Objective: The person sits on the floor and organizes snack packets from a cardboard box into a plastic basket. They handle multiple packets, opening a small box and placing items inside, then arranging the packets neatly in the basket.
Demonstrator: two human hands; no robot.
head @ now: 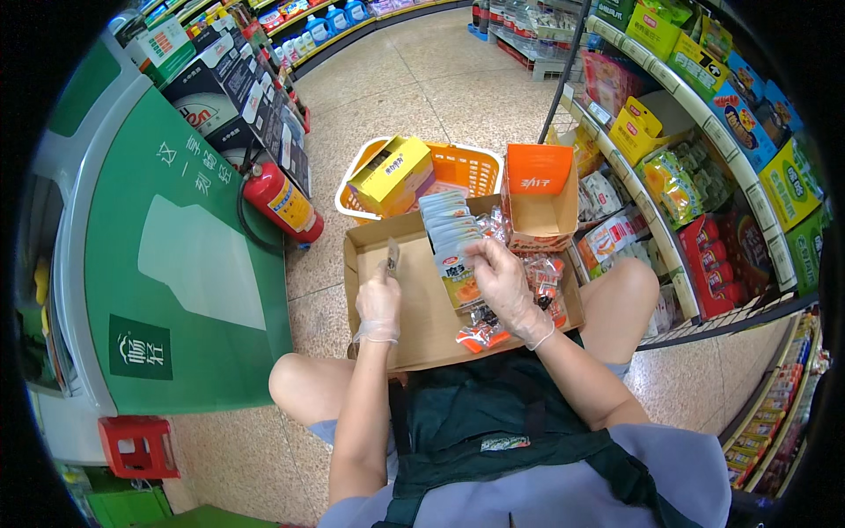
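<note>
A shallow cardboard tray (412, 356) rests across my lap. Above its left part my left hand (379, 300), in a clear plastic glove, grips a small snack packet (393, 256) seen nearly edge-on. My right hand (505, 287), gloved too, has its fingers bent at the right edge of a row of overlapping snack packets (455, 228); whether it grips one cannot be told. Loose red and clear wrapped snacks (485, 335) lie around and beneath that hand. An orange open display box (542, 221) stands at the tray's far right corner.
Beyond the tray, an orange basket (465, 173) holds a yellow box (396, 173). A red fire extinguisher (282, 201) stands beside the green cabinet (198, 277) at left. Snack shelves (693, 86) rise close on the right. A red plastic stool (138, 447) is at lower left.
</note>
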